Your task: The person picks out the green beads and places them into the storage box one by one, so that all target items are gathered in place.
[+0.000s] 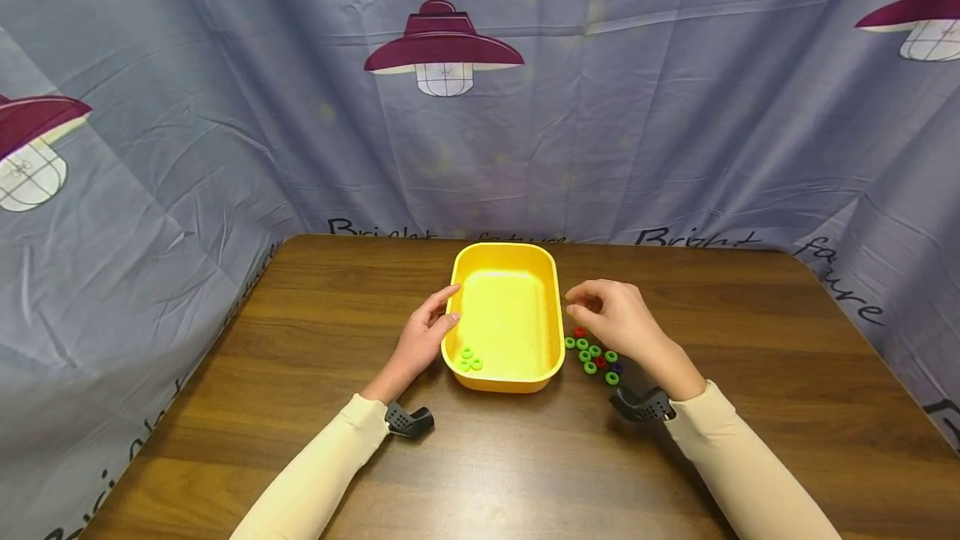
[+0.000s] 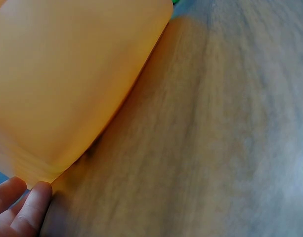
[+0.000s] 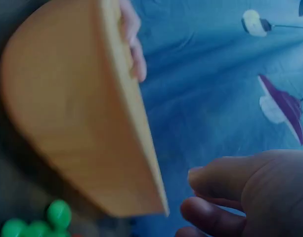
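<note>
A yellow plastic tray (image 1: 504, 386) stands in the middle of the table, with three small green rings (image 1: 467, 353) in its near left corner. My left hand (image 1: 422, 336) rests at the tray's left side, thumb and forefinger extended over the rim. The left wrist view shows two fingertips (image 2: 35, 200) by the tray's outer wall. Just outside the right rim, my right hand (image 1: 617, 317) hovers with loosely bent fingers. Nothing shows between its thumb and fingertips in the right wrist view. Beneath that hand lies a loose group of green rings (image 1: 590, 368), red rings (image 1: 601, 363) and a dark blue ring (image 1: 617, 369).
The brown wooden table (image 1: 480, 473) extends around the tray on all sides. Behind it hangs a grey-blue curtain (image 1: 480, 165) printed with lamps and lettering. Dark wrist straps (image 1: 645, 403) sit on both forearms.
</note>
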### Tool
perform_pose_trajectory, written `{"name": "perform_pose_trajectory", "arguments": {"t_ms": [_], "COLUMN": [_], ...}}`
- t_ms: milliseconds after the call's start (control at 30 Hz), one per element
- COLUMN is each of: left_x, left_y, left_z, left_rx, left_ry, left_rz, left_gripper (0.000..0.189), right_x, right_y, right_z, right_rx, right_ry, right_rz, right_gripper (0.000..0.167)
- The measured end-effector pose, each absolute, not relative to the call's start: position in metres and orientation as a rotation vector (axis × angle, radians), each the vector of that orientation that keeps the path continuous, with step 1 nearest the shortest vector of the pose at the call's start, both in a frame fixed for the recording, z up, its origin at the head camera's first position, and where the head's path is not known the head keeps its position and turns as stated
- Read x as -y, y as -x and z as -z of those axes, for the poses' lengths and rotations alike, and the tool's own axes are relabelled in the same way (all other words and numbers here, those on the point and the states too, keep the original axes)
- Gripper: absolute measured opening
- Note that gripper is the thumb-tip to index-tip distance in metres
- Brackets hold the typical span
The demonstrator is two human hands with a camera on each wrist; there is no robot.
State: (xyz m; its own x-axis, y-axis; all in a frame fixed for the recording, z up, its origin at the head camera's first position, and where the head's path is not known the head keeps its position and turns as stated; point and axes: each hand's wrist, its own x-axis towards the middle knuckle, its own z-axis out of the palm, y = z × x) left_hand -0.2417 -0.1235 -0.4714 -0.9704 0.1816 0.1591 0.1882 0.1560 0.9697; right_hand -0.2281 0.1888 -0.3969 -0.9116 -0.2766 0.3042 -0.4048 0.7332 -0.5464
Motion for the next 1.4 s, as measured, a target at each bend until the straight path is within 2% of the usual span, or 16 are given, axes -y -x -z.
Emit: {"name": "perform_pose_trajectory", "arguments": {"t_ms": [533, 1400], "left_x": [0.126, 0.123], "left_y": [0.241, 0.241], "left_z": [0.471, 0.47], "left_rx": [2.396, 2.388], "left_ry": [0.373, 0.383], "left_rz": [1.994, 1.985], "left_gripper": [0.049, 0.05], "right_x": [-0.24, -0.264], "right_y": [0.214, 0.211], "right_z": [0.429, 0.453], "right_rx": [2.813, 2.844], "right_ry": [-0.53, -0.817], "right_rz": [-0.841, -0.895], "right_gripper": [0.009, 0.024]}}
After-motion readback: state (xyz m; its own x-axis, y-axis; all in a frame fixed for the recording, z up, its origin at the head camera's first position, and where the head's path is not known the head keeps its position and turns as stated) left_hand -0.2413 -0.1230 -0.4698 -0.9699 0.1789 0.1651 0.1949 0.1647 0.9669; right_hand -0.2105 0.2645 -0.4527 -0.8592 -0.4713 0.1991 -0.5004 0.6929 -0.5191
